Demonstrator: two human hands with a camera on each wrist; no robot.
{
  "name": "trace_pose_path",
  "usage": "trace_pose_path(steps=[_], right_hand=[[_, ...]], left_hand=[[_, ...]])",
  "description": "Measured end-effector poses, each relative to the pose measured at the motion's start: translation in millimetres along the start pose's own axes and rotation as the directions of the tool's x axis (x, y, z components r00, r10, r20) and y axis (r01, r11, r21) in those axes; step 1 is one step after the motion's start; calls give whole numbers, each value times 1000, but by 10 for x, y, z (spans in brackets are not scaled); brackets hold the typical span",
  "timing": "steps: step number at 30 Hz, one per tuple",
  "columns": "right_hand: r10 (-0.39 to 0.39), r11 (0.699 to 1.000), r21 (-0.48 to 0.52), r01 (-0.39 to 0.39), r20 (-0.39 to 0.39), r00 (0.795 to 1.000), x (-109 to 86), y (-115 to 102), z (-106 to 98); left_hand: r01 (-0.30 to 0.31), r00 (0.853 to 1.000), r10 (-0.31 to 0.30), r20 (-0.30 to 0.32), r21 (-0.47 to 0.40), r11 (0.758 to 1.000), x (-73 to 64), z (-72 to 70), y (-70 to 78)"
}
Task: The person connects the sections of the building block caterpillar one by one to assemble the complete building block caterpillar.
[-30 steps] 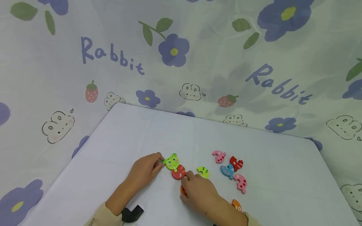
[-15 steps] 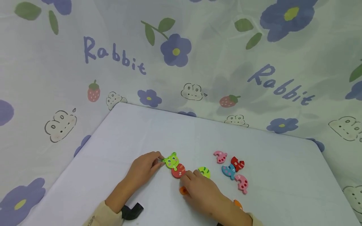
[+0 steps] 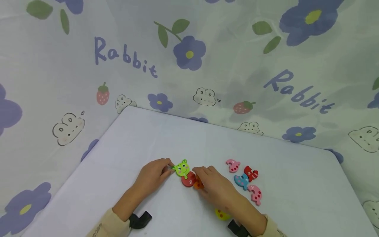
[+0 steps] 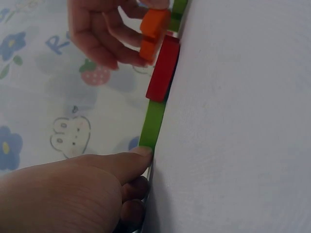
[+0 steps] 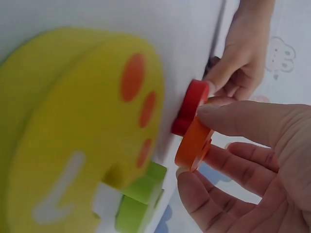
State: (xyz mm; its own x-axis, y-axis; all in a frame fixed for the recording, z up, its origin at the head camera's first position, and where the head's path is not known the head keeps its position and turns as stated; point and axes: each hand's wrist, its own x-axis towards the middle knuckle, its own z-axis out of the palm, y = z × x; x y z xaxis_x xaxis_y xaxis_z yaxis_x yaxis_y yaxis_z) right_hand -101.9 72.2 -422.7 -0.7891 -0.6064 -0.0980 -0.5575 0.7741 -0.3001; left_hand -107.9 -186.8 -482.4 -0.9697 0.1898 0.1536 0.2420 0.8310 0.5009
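Observation:
A green caterpillar-head puzzle piece (image 3: 182, 168) with a smiling face is joined to a red puzzle piece (image 3: 188, 180) marked 2. My left hand (image 3: 154, 173) pinches the head's left ear; its thumb (image 4: 142, 151) lies against the green edge in the left wrist view. My right hand (image 3: 218, 186) holds an orange puzzle piece (image 5: 194, 141) between thumb and fingers, tilted right at the red piece's right end. Part of the orange piece is hidden by the fingers in the head view.
Right of the hands lie pink pieces (image 3: 233, 165), a red piece (image 3: 251, 173) and a blue piece (image 3: 241, 181). A yellow spotted piece (image 3: 222, 214) sits under the right forearm. A green piece (image 5: 138, 204) shows in the right wrist view. Patterned cloth hangs behind the white table (image 3: 165, 135).
My right hand has picked up the orange piece and brought it up to the red one. The yellow piece has come into view below the forearm. My left hand stays at the green head.

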Motion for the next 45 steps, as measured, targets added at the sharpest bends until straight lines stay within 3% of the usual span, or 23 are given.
trace_pose_path(steps=[11,15,19,27,31,38,45], right_hand=[[-14,1000,-20,14,-5,1000,84,-2,131],[25,1000,8,-25,2,1000,81,20,129],[54,998,26,-54,6,999,33,114,74],[73,997,26,-71,-60,996,-154,393,-161],[87,996,17,-86,-22,996,-215,501,-186],[202,977,60,-206,74,977,-214,533,-57],[195,974,93,-206,117,974,-194,519,-33]], left_hand=[[-24,999,24,-22,-4,1000,2,-4,16],[-20,1000,20,-17,3,1000,1,-6,16],[-19,1000,19,-16,-5,1000,6,8,19],[7,1000,-7,-7,-14,1000,12,9,15],[14,1000,-14,-3,-16,1000,13,3,17],[26,1000,-26,2,-19,999,17,15,14],[-14,1000,13,-24,-52,999,1,24,87]])
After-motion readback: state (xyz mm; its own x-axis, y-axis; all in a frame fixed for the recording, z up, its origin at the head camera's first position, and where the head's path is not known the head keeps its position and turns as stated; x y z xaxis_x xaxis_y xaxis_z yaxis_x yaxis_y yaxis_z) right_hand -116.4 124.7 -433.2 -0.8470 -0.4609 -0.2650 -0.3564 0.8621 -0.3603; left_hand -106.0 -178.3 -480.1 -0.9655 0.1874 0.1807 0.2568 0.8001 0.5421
